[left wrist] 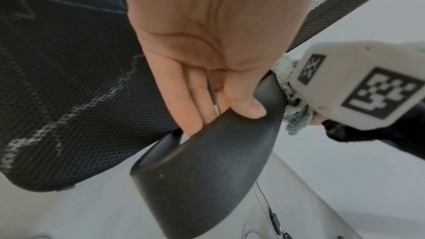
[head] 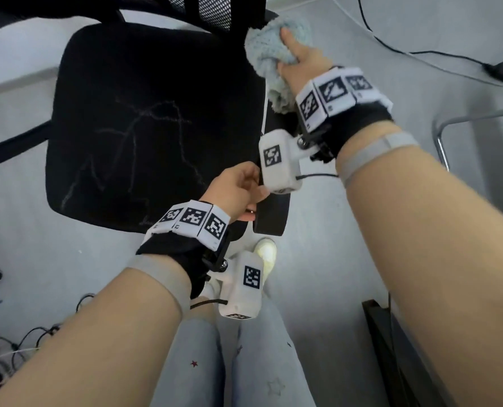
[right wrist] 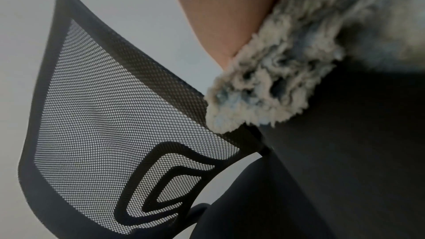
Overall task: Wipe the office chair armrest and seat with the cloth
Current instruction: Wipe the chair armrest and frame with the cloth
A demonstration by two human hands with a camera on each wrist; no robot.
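Note:
A black office chair stands below me; its mesh seat (head: 144, 113) carries pale chalky streaks. Along the seat's right side runs the black plastic armrest (head: 270, 215). My left hand (head: 238, 189) grips the armrest's near end (left wrist: 207, 161), thumb on top and fingers curled under the inner edge. My right hand (head: 300, 57) holds a fluffy pale blue cloth (head: 273, 48) bunched at the armrest's far end, beside the mesh backrest (right wrist: 103, 124). In the right wrist view the cloth (right wrist: 276, 83) lies pressed on the dark armrest (right wrist: 345, 152). The right fingers are hidden in the cloth.
A grey floor (head: 361, 230) surrounds the chair. A black cable with a power adapter (head: 502, 72) runs at the upper right. A metal frame leg (head: 441, 148) stands at the right, a dark furniture edge (head: 382, 333) lower right. More cables (head: 33, 333) lie lower left. My shoe (head: 266, 251) is under the armrest.

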